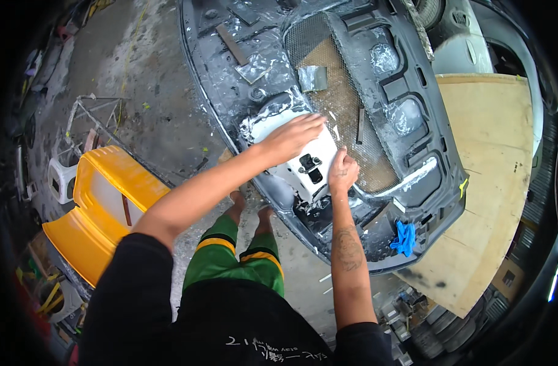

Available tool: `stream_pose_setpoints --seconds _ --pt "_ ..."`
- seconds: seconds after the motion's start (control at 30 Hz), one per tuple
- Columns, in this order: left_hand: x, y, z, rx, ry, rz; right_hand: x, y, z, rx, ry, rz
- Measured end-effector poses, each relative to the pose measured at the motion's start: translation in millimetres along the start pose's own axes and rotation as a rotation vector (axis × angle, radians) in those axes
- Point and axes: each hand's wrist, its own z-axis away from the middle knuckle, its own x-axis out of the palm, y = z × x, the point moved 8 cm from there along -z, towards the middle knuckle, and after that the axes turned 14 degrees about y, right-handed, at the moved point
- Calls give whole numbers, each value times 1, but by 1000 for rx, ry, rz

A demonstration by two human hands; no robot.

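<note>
A white box-shaped part (280,169) with a dark recessed fitting (310,166) sits at the near left side of a large black car panel (422,210). My left hand (294,138) lies over its far end, fingers stretched and close together; what is under the palm is hidden. Against the part's right edge rests my right hand (343,172), its fingers curled in and the thumb pointing away from me. Whatever those fingers may hold cannot be seen. White smears and dust surround the part, and beside it runs a dark mesh (358,131).
A grey square sheet (313,78) and a flat strip (232,44) lie farther up the panel. Near its right edge is a crumpled blue cloth or glove (404,238). A plywood board (483,183) stands right. Left are a yellow panel (99,210) and a white stool (62,180).
</note>
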Motion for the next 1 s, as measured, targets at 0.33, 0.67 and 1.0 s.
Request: stream_pose_setpoints --seconds 0.33,0.67,1.0 --pt "14 5 -7 30 -24 -84 -1 -3 5 -15 -22 12" --pt "-129 21 165 -354 300 148 1 -2 3 -87 11 -1" --pt "-333 -38 478 -1247 1631 395 5 11 -5 -52 -18 39"
